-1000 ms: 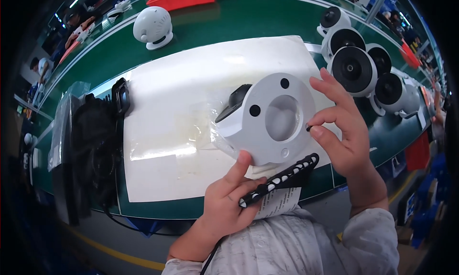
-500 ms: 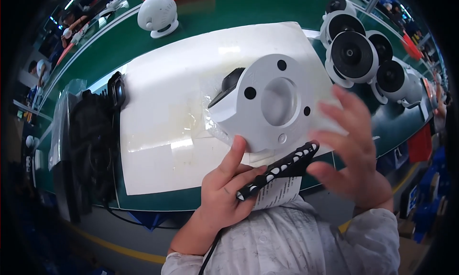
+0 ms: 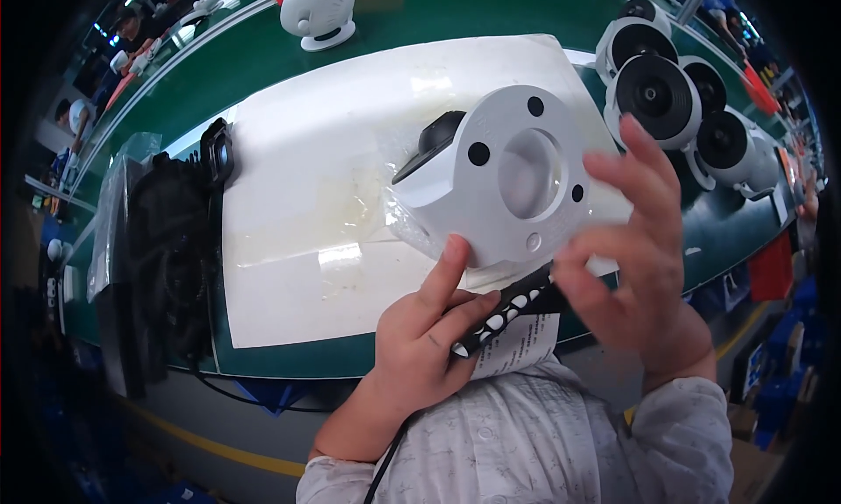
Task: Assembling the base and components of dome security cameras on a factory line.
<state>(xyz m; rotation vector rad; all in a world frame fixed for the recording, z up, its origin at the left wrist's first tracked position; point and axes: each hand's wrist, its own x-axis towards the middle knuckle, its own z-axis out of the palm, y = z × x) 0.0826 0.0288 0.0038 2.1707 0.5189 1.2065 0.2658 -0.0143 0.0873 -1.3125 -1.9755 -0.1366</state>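
Observation:
A white round fan base (image 3: pixel 451 193) with a large central hole stands tilted on clear plastic wrap, its underside toward me. Several black round pads show on it, along with one bare round recess. My left hand (image 3: pixel 425 346) is closed on a black strip (image 3: pixel 508 316) with rows of white round spots, and a printed paper (image 3: pixel 526 342) hangs below the strip. The left thumb or forefinger points up against the base's lower edge. At the strip's far end is my right hand (image 3: pixel 639 267), thumb and forefinger brought together, other fingers raised; anything pinched there is hidden.
The base rests over a white board (image 3: pixel 298 171) on the green table (image 3: pixel 438 14). Several white fans with black fronts (image 3: pixel 653 97) crowd the right; another white fan (image 3: pixel 317 14) stands at the back. Black gear with a cable (image 3: pixel 166 232) lies left, beside clear plastic (image 3: pixel 114 206).
My right hand's thumb and forefinger have come together at the strip's end, now covering it. The view has shifted slightly, while my left hand still holds the strip.

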